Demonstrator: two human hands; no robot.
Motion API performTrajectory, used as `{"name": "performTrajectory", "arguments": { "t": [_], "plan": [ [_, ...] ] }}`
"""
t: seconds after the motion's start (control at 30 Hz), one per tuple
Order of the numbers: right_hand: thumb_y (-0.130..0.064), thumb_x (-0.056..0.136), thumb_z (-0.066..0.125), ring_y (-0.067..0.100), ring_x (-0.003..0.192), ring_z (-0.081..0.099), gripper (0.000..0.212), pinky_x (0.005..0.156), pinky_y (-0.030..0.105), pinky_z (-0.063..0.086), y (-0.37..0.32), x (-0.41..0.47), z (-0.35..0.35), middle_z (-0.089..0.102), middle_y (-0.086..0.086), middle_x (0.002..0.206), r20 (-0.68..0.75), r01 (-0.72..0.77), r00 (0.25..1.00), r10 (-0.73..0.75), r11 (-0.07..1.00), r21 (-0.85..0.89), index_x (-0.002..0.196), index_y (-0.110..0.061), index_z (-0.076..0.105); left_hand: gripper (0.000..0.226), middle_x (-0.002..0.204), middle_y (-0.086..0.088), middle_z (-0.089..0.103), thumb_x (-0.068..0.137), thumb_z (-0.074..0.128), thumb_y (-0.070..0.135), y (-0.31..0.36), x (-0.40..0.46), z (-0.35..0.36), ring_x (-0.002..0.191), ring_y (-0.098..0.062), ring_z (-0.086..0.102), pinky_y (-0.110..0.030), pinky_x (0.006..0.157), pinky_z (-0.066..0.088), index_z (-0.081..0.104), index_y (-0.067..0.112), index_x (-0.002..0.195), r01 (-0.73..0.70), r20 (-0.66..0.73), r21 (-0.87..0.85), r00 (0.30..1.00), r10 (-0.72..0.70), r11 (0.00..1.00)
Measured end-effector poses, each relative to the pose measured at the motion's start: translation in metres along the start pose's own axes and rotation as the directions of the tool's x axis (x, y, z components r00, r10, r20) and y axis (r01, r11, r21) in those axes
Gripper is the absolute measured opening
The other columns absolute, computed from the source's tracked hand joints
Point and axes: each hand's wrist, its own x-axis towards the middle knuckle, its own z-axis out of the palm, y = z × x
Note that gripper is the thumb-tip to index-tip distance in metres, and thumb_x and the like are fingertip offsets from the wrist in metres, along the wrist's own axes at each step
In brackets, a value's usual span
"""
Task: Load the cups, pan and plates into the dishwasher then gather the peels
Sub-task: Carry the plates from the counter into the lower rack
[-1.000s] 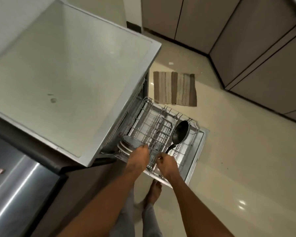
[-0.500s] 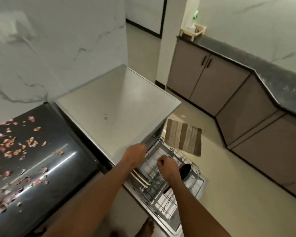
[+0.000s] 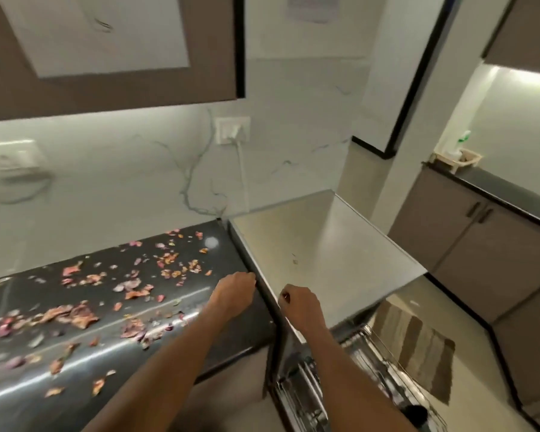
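Observation:
Pink and orange peels lie scattered over the dark glossy counter on the left. My left hand hovers above the counter's right end, fingers loosely curled and holding nothing. My right hand is over the near edge of the grey dishwasher top, fingers also curled and empty. Below, the wire rack is pulled out of the dishwasher, with the dark pan partly visible at the bottom edge. Plates and cups are hidden behind my right arm or out of view.
A striped mat lies on the floor beyond the rack. Brown cabinets under a dark worktop stand on the right, with a small tray and bottle on it. A socket with a white cable is on the marble wall.
My view has swung up from the rack to the counter. Both hands have risen from the dishwasher rack to counter height, the left now over the counter's end.

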Motion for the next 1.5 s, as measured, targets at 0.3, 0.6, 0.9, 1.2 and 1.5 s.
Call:
{"name": "performTrajectory", "arguments": {
  "t": [0.3,0.6,0.9,1.2,1.5],
  "plan": [
    [-0.037,0.093,0.051,0.034,0.087,0.070,0.027,0.073,0.040,0.055,-0.169,0.033,0.043,0.074,0.010,0.094,0.098,0.337,0.939,-0.330,0.939,-0.066,0.092,-0.016,0.068,0.018,0.094,-0.011,0.072,0.096,0.044,0.013,-0.146,-0.078,-0.059,0.082,-0.033,0.070,-0.038,0.064,0.051,0.062,0.013,0.097,0.257,-0.158,-0.020,0.953,-0.257,0.966],
    [-0.036,0.098,0.053,0.029,0.083,0.071,0.027,0.071,0.038,0.057,-0.296,0.039,0.085,0.074,0.008,0.090,0.201,0.674,0.734,-0.649,0.733,-0.096,0.092,-0.015,0.069,0.022,0.091,-0.015,0.071,0.099,0.044,0.022,-0.242,-0.160,-0.081,0.084,-0.038,0.069,-0.041,0.069,0.052,0.061,0.012,0.091,0.531,-0.277,-0.117,0.794,-0.541,0.839],
    [-0.035,0.097,0.053,0.029,0.085,0.073,0.024,0.078,0.041,0.060,-0.387,0.053,0.115,0.075,0.007,0.092,0.299,0.836,0.530,-0.794,0.549,-0.022,0.095,-0.018,0.070,0.026,0.093,-0.016,0.071,0.101,0.042,0.026,-0.288,-0.207,-0.099,0.087,-0.037,0.069,-0.041,0.071,0.052,0.062,0.011,0.093,0.728,-0.336,-0.177,0.588,-0.736,0.662],
    [-0.031,0.099,0.054,0.027,0.086,0.072,0.022,0.079,0.039,0.059,-0.441,0.042,0.151,0.075,0.007,0.094,0.376,0.931,0.320,-0.870,0.362,0.044,0.097,-0.017,0.070,0.026,0.099,-0.015,0.071,0.100,0.043,0.023,-0.306,-0.253,-0.080,0.092,-0.032,0.069,-0.037,0.077,0.054,0.066,0.010,0.103,0.847,-0.260,-0.220,0.427,-0.866,0.484],
    [-0.029,0.095,0.049,0.032,0.083,0.070,0.023,0.075,0.038,0.057,-0.519,0.013,0.201,0.074,0.009,0.092,0.445,0.974,0.147,-0.883,0.208,0.092,0.089,-0.016,0.068,0.027,0.098,-0.016,0.070,0.099,0.041,0.021,-0.353,-0.309,-0.065,0.092,-0.035,0.067,-0.039,0.075,0.050,0.064,0.008,0.093,0.914,-0.177,-0.272,0.261,-0.949,0.302]
  ]
}}
